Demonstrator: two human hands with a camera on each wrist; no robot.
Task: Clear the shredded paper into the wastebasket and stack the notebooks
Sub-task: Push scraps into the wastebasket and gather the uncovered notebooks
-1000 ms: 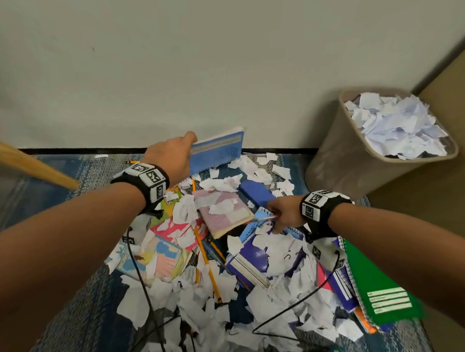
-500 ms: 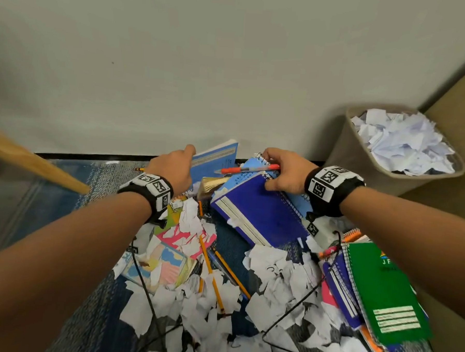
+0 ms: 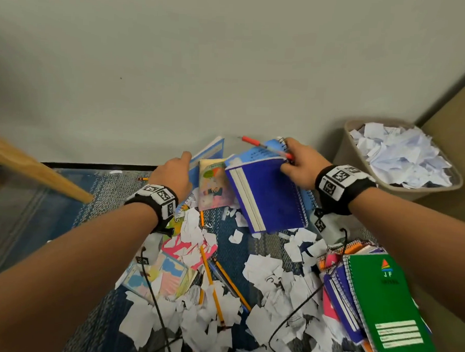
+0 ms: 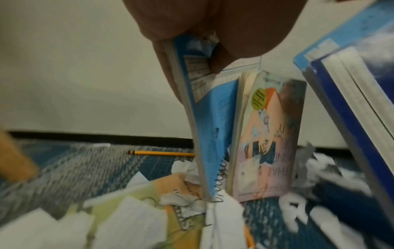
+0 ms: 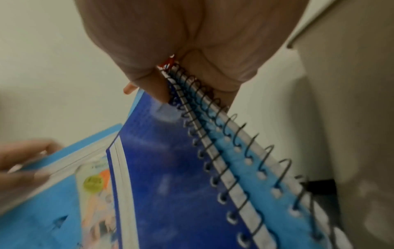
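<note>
Left hand at 10 o'clock of the heap, fingers pinching the top edge of a light-blue notebook standing upright on the rug, an illustrated paperback leaning just beside it. Right hand at 1 o'clock, fingers clamped round the spiral spines of a dark-blue notebook and a second blue one behind, tilted, with a red pen pinched against them. Shredded paper strewn over the rug from the centre to 6 o'clock, among yellow pencils. Green notebook topping a stack at 4 o'clock. Wastebasket at 2 o'clock, heaped with crumpled paper.
</note>
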